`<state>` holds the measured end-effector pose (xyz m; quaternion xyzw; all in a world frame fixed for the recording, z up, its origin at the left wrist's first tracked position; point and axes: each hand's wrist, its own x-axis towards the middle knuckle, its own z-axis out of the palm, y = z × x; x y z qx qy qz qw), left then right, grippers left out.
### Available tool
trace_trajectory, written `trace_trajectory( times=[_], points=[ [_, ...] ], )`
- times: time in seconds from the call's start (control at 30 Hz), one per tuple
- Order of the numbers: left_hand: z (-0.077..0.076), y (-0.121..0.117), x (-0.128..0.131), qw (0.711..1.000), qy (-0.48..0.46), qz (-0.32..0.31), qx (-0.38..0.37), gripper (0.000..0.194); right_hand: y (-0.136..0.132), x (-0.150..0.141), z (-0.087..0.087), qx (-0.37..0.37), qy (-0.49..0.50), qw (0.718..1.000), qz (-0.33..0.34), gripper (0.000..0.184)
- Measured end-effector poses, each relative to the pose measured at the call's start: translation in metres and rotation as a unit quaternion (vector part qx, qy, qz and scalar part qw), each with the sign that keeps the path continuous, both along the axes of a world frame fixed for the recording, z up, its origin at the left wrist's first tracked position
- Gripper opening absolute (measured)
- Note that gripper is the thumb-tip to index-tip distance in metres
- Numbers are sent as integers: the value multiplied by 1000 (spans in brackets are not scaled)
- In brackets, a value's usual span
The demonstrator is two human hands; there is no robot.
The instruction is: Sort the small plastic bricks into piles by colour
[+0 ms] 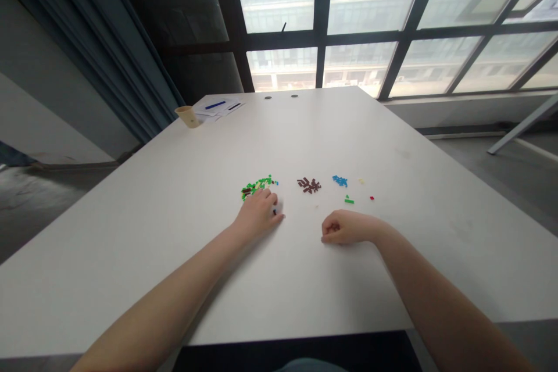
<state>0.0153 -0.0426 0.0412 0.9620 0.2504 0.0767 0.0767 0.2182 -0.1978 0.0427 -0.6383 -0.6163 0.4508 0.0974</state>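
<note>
My left hand [260, 209] rests on the white table [174, 215], fingers curled together over a small whitish and dark thing at its fingertips, right below a heap of small green bricks [258, 185]. My right hand [344, 227] lies on the table as a loose fist, and whether it holds anything is hidden. A heap of brown bricks [309, 185] and a small heap of blue bricks [340, 180] lie just beyond the hands. A single green brick [349, 200] and a tiny red piece [372, 197] lie near the right hand.
A paper cup [188, 116] stands at the far left corner beside some papers [218, 107] with blue pens. Big windows rise behind the table's far edge. The floor drops away on both sides of the table.
</note>
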Motion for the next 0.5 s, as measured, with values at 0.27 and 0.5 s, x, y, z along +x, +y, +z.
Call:
trace_trajectory(
  times=[0.27, 0.5],
  points=[
    [0, 13, -7, 998, 62, -1, 9, 27, 0, 1, 0, 1, -12, 1000, 0, 22],
    [-6, 18, -7, 999, 27, -28, -23, 13, -1, 0, 3, 2, -22, 1000, -1, 22]
  ],
)
